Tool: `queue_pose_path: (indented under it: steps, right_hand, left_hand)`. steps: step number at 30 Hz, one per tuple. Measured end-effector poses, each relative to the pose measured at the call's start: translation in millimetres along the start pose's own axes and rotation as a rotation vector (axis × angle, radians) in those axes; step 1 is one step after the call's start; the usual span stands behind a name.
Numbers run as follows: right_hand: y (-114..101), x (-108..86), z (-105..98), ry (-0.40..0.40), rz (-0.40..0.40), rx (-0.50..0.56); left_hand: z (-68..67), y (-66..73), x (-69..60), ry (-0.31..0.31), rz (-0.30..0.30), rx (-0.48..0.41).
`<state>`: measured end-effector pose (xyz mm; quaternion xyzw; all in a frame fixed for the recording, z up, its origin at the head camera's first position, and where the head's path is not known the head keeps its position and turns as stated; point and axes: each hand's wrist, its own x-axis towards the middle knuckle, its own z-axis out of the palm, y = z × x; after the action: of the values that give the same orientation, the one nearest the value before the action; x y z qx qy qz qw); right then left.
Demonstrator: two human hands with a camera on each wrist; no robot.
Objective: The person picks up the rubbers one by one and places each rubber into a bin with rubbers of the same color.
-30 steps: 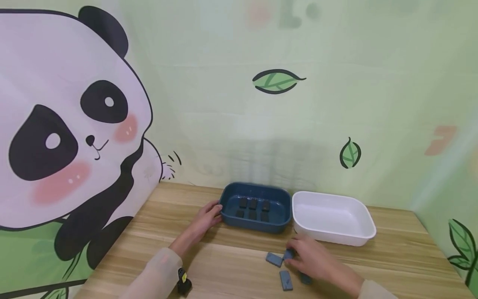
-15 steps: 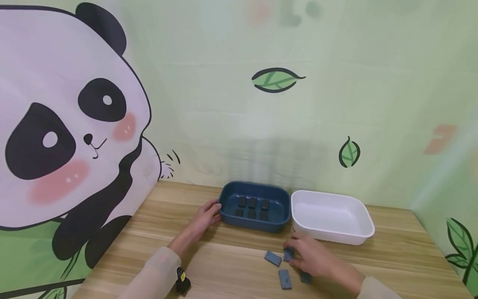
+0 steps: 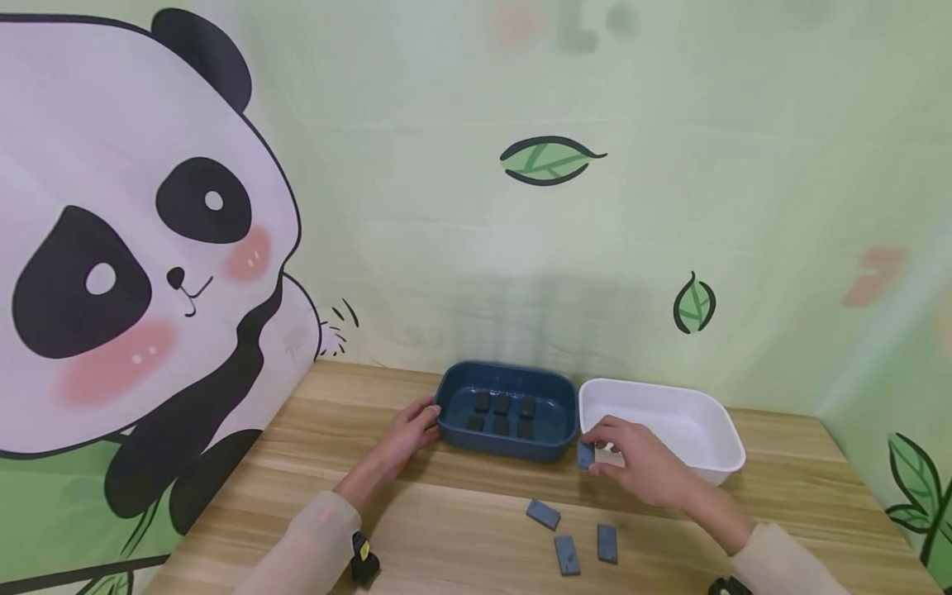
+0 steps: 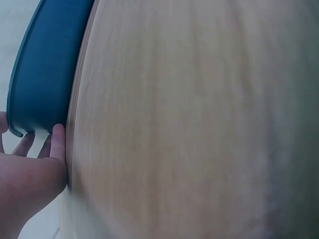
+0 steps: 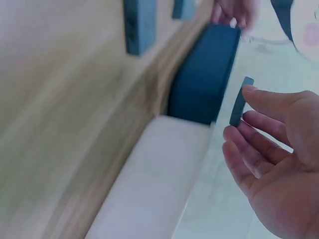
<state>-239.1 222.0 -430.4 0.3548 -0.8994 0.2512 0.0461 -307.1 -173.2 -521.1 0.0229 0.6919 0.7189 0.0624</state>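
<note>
My right hand (image 3: 643,463) pinches a small grey-blue rectangular block (image 3: 586,454) between thumb and fingertips, in front of the place where the two trays meet. In the right wrist view, the same block (image 5: 241,102) stands upright off the table, apart from both trays. At the left end of the dark blue tray (image 3: 506,446), my left hand (image 3: 409,430) touches the outer wall and rim with fairly straight fingers. Several dark blocks (image 3: 502,403) lie in two rows inside that tray. Three loose grey-blue blocks (image 3: 567,555) lie on the table below my right hand.
A white tray (image 3: 732,454) stands right of the blue one, partly covered by my right hand. Behind both trays rises a pale green backdrop (image 3: 416,207) printed with a panda and leaves. The wood-grain table (image 3: 461,537) spreads in front of the trays.
My right hand has lifted one grey-blue block off the table and carried it up and away toward the trays, uncovering another block. The left hand stays at the blue tray.
</note>
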Motion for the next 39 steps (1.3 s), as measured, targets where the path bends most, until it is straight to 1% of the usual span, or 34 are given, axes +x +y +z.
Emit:
queue_pose_path:
  steps: [3,6,11,18,24,29,33,39]
  right_hand:
    - [11.8,4.1,-7.8,0.066,0.022,0.005]
    - [25.1,8.7,-12.5,0.104,0.055,-0.003]
    - [49.1,18.0,-14.8,0.123,0.118,-0.002]
    - [80.7,32.9,-7.4,0.106,0.187,-0.005]
    - [100.8,37.6,2.4,0.062,0.249,-0.023]
    - [109.9,37.2,9.3,0.046,0.311,-0.023]
    - [114.1,37.3,14.3,0.031,0.338,-0.041]
    - [115.4,38.5,15.4,0.015,0.32,-0.027]
  left_hand:
    - [-0.7,0.6,-0.9,-0.005,0.0,-0.003]
    - [-0.9,1.0,-1.3,-0.013,0.007,0.002]
    - [-1.7,0.5,-0.2,-0.014,0.002,0.002]
    - [-2.7,0.1,1.2,-0.005,0.003,-0.005]
    - [-2.1,-0.5,0.3,-0.016,0.009,-0.001]
    - [-0.7,-0.9,-0.9,-0.022,0.007,0.002]
    - [-0.7,-1.1,-0.8,-0.015,0.002,-0.001]
    - [-2.3,-1.3,-0.7,-0.013,0.007,-0.004]
